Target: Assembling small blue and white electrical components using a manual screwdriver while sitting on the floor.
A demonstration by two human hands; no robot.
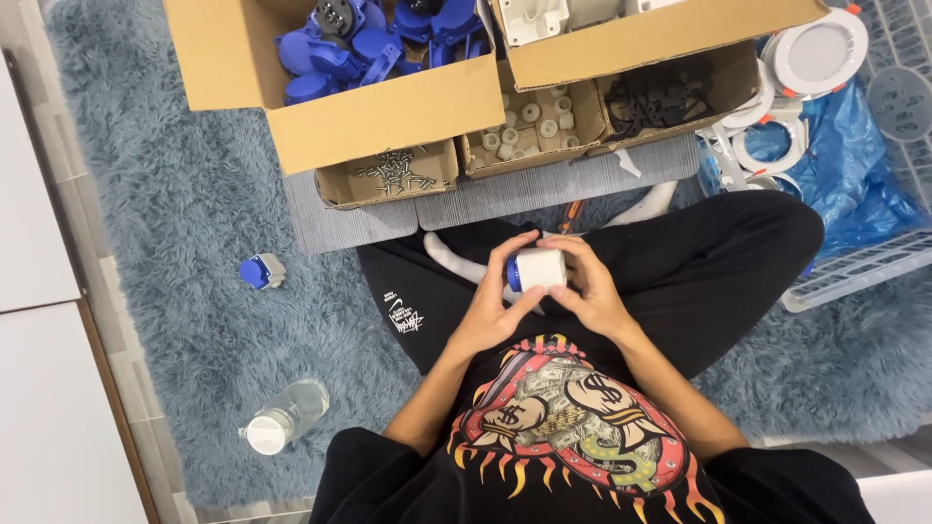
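Observation:
I sit cross-legged on a blue shaggy rug [175,204]. Both hands hold one small part over my lap: a white cylinder with a blue end [536,269]. My left hand [490,301] wraps it from the left, thumb and fingers on the blue end. From the right, my right hand [592,286] grips the white body with its fingers curled over the top. A finished-looking blue and grey part [260,271] lies alone on the rug to my left.
Ahead stand open cardboard boxes: blue parts [359,44], screws [393,170], small beige caps [529,121], black pieces [660,97], white housings [534,17]. A white crate [874,257] with round white lamp rings [820,53] and blue plastic sits right. A clear bottle [283,417] lies left.

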